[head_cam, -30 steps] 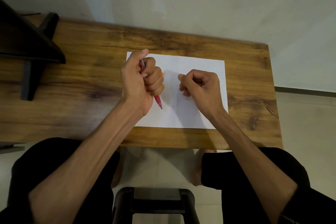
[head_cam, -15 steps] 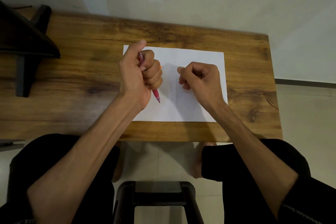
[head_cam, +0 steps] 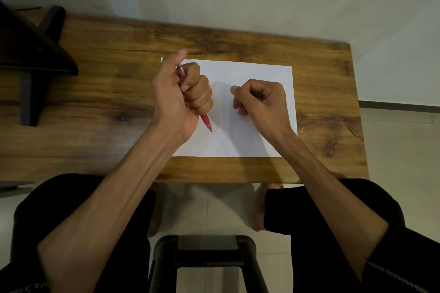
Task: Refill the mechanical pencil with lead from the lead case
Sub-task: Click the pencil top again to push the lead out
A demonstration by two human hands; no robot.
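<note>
My left hand (head_cam: 181,100) is closed in a fist around a pink mechanical pencil (head_cam: 206,123), thumb raised near its top end, tip pointing down toward a white sheet of paper (head_cam: 247,140). A small orange thing (head_cam: 208,86) peeks out behind the left knuckles; I cannot tell what it is. My right hand (head_cam: 262,102) rests on the paper to the right with its fingers curled shut and thumb against the forefinger. Whether it pinches anything is hidden. No lead case shows clearly.
The paper lies on a wooden desk (head_cam: 119,93) against a pale wall. A dark stand (head_cam: 31,54) sits at the desk's left end. A black stool (head_cam: 204,252) is below, between my knees.
Both hands keep their grips and places on the paper. The view shifted slightly. The thumb still sits by the pencil's top end.
</note>
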